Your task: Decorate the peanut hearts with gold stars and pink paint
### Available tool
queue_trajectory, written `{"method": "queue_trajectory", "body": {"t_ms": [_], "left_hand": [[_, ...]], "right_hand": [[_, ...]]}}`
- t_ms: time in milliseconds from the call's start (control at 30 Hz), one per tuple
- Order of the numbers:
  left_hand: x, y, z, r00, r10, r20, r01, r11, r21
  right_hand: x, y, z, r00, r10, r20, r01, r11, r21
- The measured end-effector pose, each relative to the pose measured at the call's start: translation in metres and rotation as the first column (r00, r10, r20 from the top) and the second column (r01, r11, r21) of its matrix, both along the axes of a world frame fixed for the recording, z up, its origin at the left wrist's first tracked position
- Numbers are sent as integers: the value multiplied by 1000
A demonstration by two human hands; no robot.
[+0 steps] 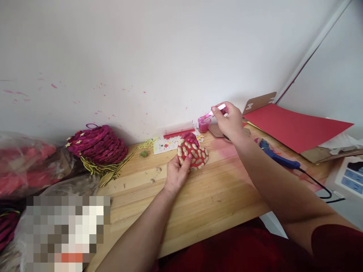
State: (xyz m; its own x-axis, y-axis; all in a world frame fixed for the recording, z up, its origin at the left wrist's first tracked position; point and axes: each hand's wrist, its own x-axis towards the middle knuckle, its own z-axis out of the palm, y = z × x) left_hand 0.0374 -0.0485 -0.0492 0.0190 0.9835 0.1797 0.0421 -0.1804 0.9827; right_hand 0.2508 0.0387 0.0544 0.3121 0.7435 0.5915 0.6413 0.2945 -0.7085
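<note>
My left hand (178,172) grips a red piece covered with peanuts (195,155) by its lower left edge, thumb on the front. Its upper peanuts are coated in glossy pink paint, while the lower ones are still pale tan. In my right hand (231,119) is a paintbrush (217,108) with a white handle, pinched between thumb and fingers. The brush slants down to the left, its tip at the rim of a small clear cup of pink paint (204,125). The bristles are hard to make out there.
Painted magenta bundles with yellow yarn (99,145) lie left, beside plastic bags (25,162). Behind the peanut piece is a white sheet with star stickers (161,146). To the right are red card (295,124), a blue glue gun (283,159) with a cord, and a power strip (350,175).
</note>
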Motion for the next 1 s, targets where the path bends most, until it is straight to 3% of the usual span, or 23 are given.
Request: {"method": "queue_trajectory", "body": {"t_ms": [100,200,400,700,1000], "left_hand": [[0,-3,2,991,57,-119,-52,998,43],[0,-7,6,972,97,-215,-80,993,86],[-1,-13,11,955,96,-280,-66,991,115],[-2,-14,14,925,118,-361,-60,984,167],[-3,-15,15,910,133,-393,-56,978,201]], "right_hand": [[-18,-42,0,957,249,-147,-217,954,204],[-38,-76,-5,908,410,-89,-362,874,325],[-49,-94,-17,929,335,158,-370,817,443],[-43,-93,-20,916,335,221,-400,810,429],[-42,-92,-18,923,305,234,-376,844,383]]}}
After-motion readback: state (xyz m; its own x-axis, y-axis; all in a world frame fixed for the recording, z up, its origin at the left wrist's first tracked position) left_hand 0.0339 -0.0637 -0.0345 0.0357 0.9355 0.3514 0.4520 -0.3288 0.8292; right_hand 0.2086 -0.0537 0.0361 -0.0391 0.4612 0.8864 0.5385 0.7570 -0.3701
